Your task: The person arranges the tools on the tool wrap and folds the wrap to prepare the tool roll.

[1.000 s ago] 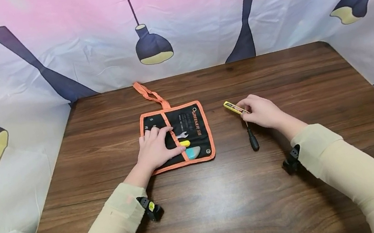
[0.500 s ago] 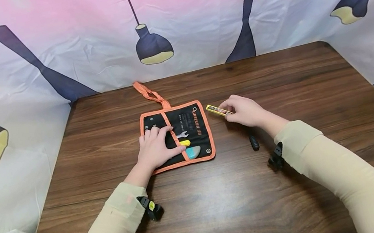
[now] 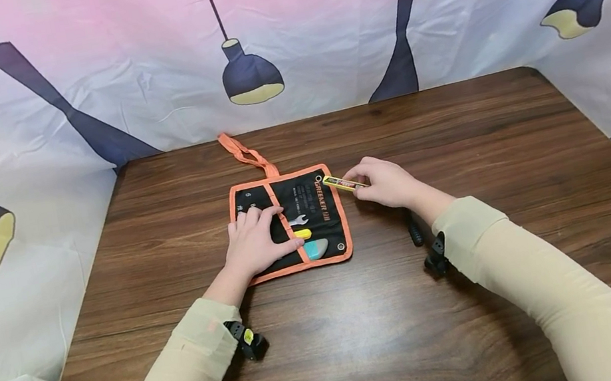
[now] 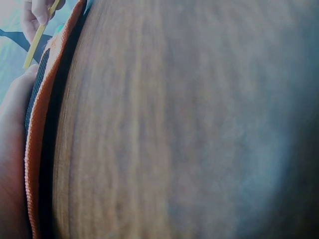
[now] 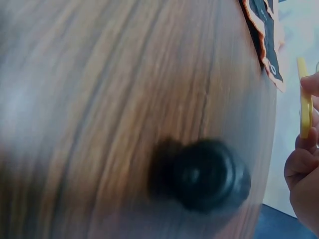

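Note:
A black tool pouch (image 3: 300, 193) with orange edging lies flat on the table. My left hand (image 3: 253, 243) rests on its pocket part, thumb on the orange band and fingers spread. From the pocket stick out an open-ended wrench head (image 3: 300, 220), a yellow rounded end (image 3: 303, 234) and a teal-and-grey tool end (image 3: 316, 249). My right hand (image 3: 386, 182) pinches a slim yellow case (image 3: 343, 183) with a printed label; its far end overlaps the pouch's upper right edge in the head view. The left wrist view shows the yellow case (image 4: 37, 45) beyond my left thumb.
A screwdriver's black handle (image 3: 415, 231) lies on the table below my right wrist; the right wrist view shows the handle end (image 5: 212, 174) up close. An orange strap (image 3: 243, 153) runs from the pouch toward the table's back edge. A printed curtain (image 3: 311, 41) hangs behind.
My right hand has carried the yellow case leftward from above the screwdriver to the pouch's right edge. My left hand has stayed in place on the pouch.

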### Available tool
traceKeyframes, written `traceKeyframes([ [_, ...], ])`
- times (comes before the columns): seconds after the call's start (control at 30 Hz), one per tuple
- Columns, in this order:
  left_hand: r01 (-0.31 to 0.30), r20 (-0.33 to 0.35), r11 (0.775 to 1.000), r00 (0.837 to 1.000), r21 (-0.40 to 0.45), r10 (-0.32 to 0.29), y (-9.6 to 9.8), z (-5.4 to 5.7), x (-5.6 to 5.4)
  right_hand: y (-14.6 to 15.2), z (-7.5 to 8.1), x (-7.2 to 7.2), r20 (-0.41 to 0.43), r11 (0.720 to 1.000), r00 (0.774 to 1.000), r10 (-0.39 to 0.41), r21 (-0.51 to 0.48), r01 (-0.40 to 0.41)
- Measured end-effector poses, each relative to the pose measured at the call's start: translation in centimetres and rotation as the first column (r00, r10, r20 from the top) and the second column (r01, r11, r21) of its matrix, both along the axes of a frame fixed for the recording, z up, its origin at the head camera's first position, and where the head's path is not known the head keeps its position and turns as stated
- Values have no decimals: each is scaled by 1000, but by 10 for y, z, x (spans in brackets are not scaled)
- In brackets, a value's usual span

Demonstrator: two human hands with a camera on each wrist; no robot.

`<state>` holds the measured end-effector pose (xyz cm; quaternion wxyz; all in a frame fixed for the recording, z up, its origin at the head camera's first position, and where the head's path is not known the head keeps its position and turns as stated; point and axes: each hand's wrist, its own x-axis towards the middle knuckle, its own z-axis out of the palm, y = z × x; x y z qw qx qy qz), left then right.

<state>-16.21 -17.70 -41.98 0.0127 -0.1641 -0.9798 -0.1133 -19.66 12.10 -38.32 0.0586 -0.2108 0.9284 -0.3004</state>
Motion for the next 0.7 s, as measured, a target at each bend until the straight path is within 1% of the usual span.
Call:
traceKeyframes([
  [0.23, -1, -2, 1000, 1000, 1, 1, 1, 1, 1, -12, 0, -2, 7, 999, 999, 36, 21, -36],
  [0.4, 1, -2, 1000, 1000, 1, -1, 1, 1, 1, -21, -2, -4, 15, 997, 998, 69, 34, -69],
  [0.6, 5, -4, 1000, 1000, 7, -5, 0, 1, 0, -32, -6, -8, 11, 990, 992, 124, 64, -124],
  [0.7, 6, 1, 1000, 1000, 12, -6, 0, 1, 0, -37, -6, -10, 27, 986, 989, 145, 83, -147],
])
